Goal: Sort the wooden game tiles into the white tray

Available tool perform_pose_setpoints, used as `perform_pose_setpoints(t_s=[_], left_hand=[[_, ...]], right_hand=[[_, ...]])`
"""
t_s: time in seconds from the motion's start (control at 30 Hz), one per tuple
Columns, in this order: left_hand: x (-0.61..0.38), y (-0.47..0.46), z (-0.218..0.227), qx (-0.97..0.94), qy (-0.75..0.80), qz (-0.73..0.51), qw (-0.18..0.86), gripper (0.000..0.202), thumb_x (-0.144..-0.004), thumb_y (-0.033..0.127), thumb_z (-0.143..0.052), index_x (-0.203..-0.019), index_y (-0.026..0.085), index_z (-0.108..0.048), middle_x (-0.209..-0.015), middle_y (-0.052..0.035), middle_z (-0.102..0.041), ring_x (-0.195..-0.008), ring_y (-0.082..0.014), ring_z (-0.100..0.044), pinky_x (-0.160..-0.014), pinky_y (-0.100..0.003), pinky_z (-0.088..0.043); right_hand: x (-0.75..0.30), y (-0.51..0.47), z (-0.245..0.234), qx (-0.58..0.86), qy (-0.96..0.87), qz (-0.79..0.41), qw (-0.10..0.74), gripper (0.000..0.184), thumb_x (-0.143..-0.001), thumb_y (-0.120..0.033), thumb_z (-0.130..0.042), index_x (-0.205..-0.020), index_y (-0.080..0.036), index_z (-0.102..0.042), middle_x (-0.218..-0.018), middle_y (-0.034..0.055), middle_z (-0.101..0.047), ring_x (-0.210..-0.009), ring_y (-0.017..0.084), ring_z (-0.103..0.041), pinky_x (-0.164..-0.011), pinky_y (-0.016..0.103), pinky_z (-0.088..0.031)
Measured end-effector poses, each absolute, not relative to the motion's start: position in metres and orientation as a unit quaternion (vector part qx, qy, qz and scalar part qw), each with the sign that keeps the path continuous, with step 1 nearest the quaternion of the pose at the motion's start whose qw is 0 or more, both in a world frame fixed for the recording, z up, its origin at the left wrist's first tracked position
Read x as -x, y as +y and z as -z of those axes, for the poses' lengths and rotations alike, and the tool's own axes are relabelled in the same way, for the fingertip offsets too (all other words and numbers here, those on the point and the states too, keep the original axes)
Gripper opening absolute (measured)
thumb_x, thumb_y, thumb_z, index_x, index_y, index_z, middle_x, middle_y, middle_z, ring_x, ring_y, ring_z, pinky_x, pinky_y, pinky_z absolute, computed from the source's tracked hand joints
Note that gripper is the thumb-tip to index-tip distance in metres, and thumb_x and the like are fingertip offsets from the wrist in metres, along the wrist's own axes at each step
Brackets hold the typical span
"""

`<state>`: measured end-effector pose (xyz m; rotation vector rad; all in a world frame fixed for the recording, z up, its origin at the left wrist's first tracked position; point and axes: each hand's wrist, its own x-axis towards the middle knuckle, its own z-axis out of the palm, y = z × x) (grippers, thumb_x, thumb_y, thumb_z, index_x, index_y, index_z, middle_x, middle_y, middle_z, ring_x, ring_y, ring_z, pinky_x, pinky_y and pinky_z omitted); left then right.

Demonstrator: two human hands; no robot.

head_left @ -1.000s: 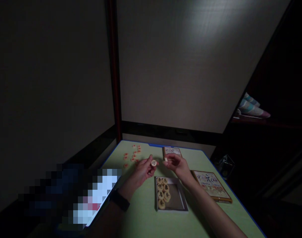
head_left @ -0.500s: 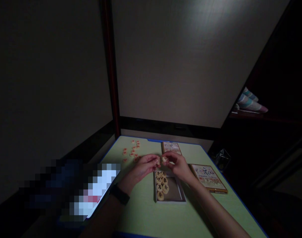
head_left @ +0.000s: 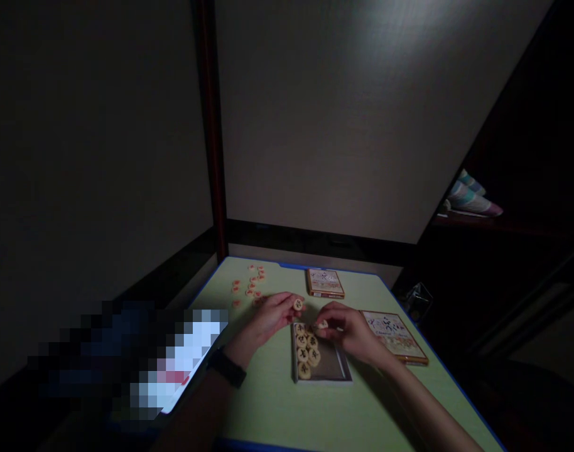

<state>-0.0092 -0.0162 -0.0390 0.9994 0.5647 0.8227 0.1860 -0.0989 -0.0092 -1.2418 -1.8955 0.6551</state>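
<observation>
Between the thumb and fingers of my left hand (head_left: 274, 315) is a round wooden Chinese chess piece (head_left: 298, 304) with a dark character facing me. My right hand (head_left: 346, 328) pinches another Chinese chess piece (head_left: 321, 324) above the far part of an open box (head_left: 331, 378). Several black-marked pieces (head_left: 303, 356) lie in the left half of that box; its right half shows a bare brown bottom. My right hand hides part of the far right corner. Past my left hand, several red-marked pieces (head_left: 252, 285) lie loose on the green table (head_left: 268, 402).
Two flat boxes with Chinese lettering lie on the table: one at the back (head_left: 325, 282), one on the right (head_left: 396, 336). A bright, pixelated screen (head_left: 188, 361) is at the left edge. A wall panel (head_left: 315, 138) rises behind.
My right hand has moved right and nearer, bringing its piece over the box and away from my left hand. The left hand's piece has turned its face toward me.
</observation>
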Motion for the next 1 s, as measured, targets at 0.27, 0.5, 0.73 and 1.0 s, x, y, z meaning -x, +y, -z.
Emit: perform_pose_setpoints(t_s=[0.27, 0.5, 0.73, 1.0], left_hand=[[0.010, -0.024, 0.032, -0.486, 0.245, -0.309, 0.780, 0.035, -0.067, 0.036, -0.083, -0.089, 0.012, -0.069, -0.088, -0.0057, -0.066, -0.076, -0.0131, -0.059, -0.073, -0.026, -0.044], [0.009, -0.023, 0.036, -0.500, 0.242, -0.302, 0.775, 0.035, -0.070, 0.039, -0.080, -0.090, 0.014, -0.068, -0.080, -0.0024, -0.064, -0.071, -0.0114, -0.058, -0.069, -0.024, -0.043], [0.010, -0.023, 0.037, -0.514, 0.256, -0.297, 0.763, 0.033, -0.070, 0.038, -0.079, -0.088, 0.013, -0.068, -0.080, -0.0030, -0.063, -0.068, -0.0104, -0.056, -0.066, -0.024, -0.041], [0.007, -0.021, 0.043, -0.519, 0.259, -0.285, 0.763, 0.032, -0.068, 0.038, -0.081, -0.083, 0.013, -0.068, -0.077, -0.0013, -0.062, -0.069, -0.0102, -0.055, -0.068, -0.025, -0.040]], right_hand=[[-0.194, -0.137, -0.002, 0.580, -0.758, -0.210, 0.215, 0.036, -0.064, 0.003, -0.058, -0.088, -0.020, -0.070, -0.085, -0.0001, -0.069, -0.073, 0.015, -0.060, -0.066, 0.025, -0.042], [-0.185, -0.143, -0.007, 0.569, -0.779, -0.193, 0.177, 0.032, -0.063, 0.002, -0.058, -0.086, -0.019, -0.066, -0.085, 0.0011, -0.068, -0.074, 0.015, -0.061, -0.065, 0.022, -0.041], [-0.185, -0.134, 0.001, 0.521, -0.792, -0.287, 0.136, 0.028, -0.064, 0.003, -0.057, -0.080, -0.016, -0.069, -0.074, -0.0006, -0.070, -0.070, 0.013, -0.063, -0.063, 0.021, -0.043], [-0.185, -0.133, 0.006, 0.498, -0.819, -0.246, 0.148, 0.034, -0.061, 0.009, -0.054, -0.078, -0.016, -0.070, -0.076, 0.0001, -0.067, -0.072, 0.013, -0.060, -0.065, 0.020, -0.042]])
